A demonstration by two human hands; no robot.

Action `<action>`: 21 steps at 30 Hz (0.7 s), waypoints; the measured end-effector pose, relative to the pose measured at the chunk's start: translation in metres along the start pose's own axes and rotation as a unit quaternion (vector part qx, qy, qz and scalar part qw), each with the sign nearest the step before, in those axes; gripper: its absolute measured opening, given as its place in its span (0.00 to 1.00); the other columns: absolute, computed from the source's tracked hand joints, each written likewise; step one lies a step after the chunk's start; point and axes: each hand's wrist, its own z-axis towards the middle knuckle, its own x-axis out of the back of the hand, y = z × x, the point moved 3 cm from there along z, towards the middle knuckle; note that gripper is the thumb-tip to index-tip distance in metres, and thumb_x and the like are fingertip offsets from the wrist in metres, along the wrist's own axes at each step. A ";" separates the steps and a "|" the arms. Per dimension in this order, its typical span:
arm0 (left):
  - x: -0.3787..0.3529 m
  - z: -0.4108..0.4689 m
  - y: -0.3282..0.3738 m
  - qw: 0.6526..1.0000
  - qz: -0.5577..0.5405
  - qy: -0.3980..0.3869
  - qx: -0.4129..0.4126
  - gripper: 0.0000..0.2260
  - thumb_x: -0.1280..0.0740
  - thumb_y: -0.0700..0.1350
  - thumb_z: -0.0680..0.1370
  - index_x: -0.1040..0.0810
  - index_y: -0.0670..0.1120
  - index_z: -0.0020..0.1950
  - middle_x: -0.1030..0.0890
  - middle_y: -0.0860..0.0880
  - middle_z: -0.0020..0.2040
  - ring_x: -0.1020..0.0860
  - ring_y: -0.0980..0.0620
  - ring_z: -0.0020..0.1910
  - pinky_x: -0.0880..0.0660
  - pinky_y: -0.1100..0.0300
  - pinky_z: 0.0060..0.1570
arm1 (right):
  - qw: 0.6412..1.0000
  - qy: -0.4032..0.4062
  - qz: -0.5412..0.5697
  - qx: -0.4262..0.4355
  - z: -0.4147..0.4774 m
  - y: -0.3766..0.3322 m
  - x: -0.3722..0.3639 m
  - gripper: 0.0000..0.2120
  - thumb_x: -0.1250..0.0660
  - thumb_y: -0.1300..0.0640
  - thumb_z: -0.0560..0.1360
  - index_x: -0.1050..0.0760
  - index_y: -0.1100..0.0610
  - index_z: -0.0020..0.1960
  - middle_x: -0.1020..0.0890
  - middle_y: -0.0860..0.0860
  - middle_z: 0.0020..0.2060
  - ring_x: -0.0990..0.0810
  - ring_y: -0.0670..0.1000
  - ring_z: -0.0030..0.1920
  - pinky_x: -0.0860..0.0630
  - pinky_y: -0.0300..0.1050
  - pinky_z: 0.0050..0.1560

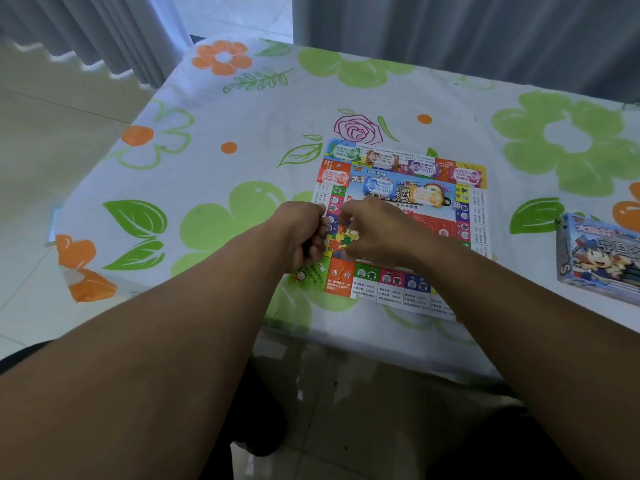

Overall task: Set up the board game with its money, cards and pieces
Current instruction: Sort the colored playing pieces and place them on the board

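left hand (302, 233) and right hand (375, 230) are held curled over the game board (377, 282); anything gripped cannot be told.

The board (391, 289) shows "机会" on an orange square (341, 273); the box (599, 254) reads "中国".

Game box (598, 256) — partly off R edge

A single wide-angle camera, worn on the person's head, looked forward and down from close above the near edge of the flowered table (207, 133), the game board (391, 282) centred, curtains (450, 29) far, floor tiles (52, 133) left.
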 end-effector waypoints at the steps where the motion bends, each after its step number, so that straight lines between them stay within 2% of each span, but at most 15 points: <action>1: 0.000 0.001 -0.001 1.000 0.004 0.000 0.002 0.20 0.43 0.49 0.85 0.30 0.47 0.34 0.33 0.52 0.25 0.38 0.56 0.22 0.40 0.67 0.20 | 1.000 -0.002 0.001 0.003 0.000 -0.002 -0.001 0.23 0.22 0.54 0.70 0.26 0.53 0.61 0.28 0.51 0.57 0.25 0.53 0.53 0.26 0.46 0.49; 6: 0.000 0.004 -0.002 1.000 0.002 0.001 0.000 0.19 0.44 0.47 0.85 0.29 0.46 0.34 0.33 0.50 0.26 0.37 0.54 0.24 0.38 0.65 0.22 | 1.000 0.007 0.016 0.018 0.006 -0.007 -0.004 0.25 0.21 0.56 0.69 0.26 0.53 0.63 0.28 0.52 0.58 0.25 0.53 0.55 0.25 0.46 0.49; 11: 0.001 0.004 -0.002 1.000 -0.001 0.003 0.001 0.19 0.44 0.47 0.85 0.29 0.46 0.34 0.33 0.51 0.26 0.37 0.55 0.24 0.37 0.66 0.23 | 1.000 -0.005 0.015 -0.012 0.010 0.002 -0.001 0.29 0.19 0.51 0.66 0.27 0.51 0.63 0.33 0.51 0.59 0.30 0.52 0.55 0.26 0.47 0.52; 15: 0.002 0.004 -0.002 1.000 -0.004 0.005 0.002 0.19 0.44 0.46 0.84 0.29 0.45 0.34 0.33 0.50 0.25 0.36 0.54 0.23 0.37 0.66 0.21 | 1.000 0.021 0.012 0.012 0.011 -0.005 -0.013 0.19 0.23 0.51 0.69 0.25 0.53 0.57 0.30 0.52 0.54 0.27 0.52 0.52 0.27 0.46 0.47; 18: 0.001 0.002 -0.002 1.000 0.000 0.005 -0.002 0.19 0.44 0.45 0.84 0.30 0.45 0.33 0.33 0.50 0.25 0.36 0.54 0.24 0.38 0.67 0.21 | 0.997 0.061 0.013 0.035 0.012 -0.013 -0.020 0.09 0.28 0.55 0.73 0.24 0.56 0.50 0.26 0.54 0.49 0.25 0.55 0.49 0.27 0.49 0.46; 21: 0.001 0.000 -0.002 1.000 0.001 0.002 -0.003 0.20 0.45 0.45 0.84 0.30 0.46 0.33 0.33 0.50 0.25 0.36 0.55 0.23 0.38 0.68 0.21 | 0.997 0.062 0.028 0.027 0.013 -0.014 -0.017 0.03 0.30 0.59 0.74 0.23 0.56 0.47 0.24 0.54 0.49 0.24 0.55 0.49 0.30 0.46 0.45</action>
